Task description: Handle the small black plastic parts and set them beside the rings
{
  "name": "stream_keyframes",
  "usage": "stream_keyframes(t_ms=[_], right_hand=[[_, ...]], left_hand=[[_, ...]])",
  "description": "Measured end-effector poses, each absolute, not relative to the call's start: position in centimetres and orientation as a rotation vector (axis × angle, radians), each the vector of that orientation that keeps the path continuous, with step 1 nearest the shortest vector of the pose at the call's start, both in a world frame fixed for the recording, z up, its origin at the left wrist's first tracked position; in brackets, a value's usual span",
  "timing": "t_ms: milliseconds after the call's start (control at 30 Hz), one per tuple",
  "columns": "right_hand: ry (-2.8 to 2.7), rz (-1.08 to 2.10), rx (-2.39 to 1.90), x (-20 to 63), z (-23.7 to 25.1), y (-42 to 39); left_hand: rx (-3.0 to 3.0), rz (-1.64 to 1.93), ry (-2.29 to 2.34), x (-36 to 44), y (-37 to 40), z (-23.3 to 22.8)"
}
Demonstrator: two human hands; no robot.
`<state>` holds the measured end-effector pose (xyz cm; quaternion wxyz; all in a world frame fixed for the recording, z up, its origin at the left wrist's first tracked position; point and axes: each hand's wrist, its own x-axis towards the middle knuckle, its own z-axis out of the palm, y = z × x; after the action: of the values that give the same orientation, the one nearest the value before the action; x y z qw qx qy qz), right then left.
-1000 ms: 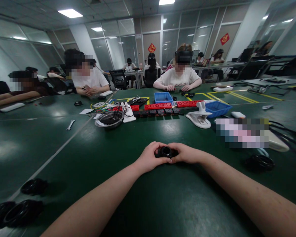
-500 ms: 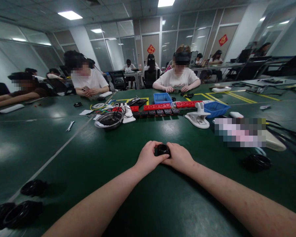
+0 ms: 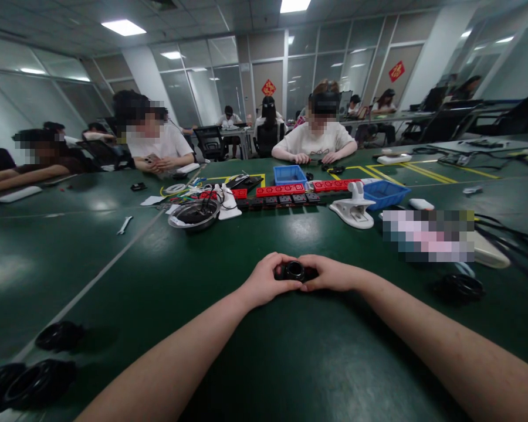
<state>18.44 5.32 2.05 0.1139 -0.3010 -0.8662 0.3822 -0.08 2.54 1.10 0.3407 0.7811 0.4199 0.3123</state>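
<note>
We see the left hand [image 3: 264, 282] and right hand [image 3: 332, 274] meeting over the green table [image 3: 290, 363], both clasped on a small black ring-shaped part [image 3: 295, 271] held between the fingertips, just above the tabletop. Beyond it: a metal bowl [image 3: 194, 214], a white clamp [image 3: 354, 208], a blue bin [image 3: 387, 194]. Black rings [image 3: 30, 381] lie at near left, well apart from the hands.

**Around the green table**

Beyond the hands sits a metal bowl [image 3: 194, 213], with red strips [image 3: 281, 190], a blue bin [image 3: 290, 173] and a white clamp [image 3: 354, 208] further right. Black rings [image 3: 30, 384] lie far left; another ring [image 3: 460, 288] lies right. Seated people [image 3: 319, 138] line the far edge.
</note>
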Motion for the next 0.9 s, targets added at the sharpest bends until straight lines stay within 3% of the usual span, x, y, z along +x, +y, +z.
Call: stream_keyframes(t_ms=[900], right_hand=[[-2.364,1.260,-1.025,18.10,1.65,5.23]], left_hand=[[1.996,0.829,1.134,0.20,2.40,1.17]])
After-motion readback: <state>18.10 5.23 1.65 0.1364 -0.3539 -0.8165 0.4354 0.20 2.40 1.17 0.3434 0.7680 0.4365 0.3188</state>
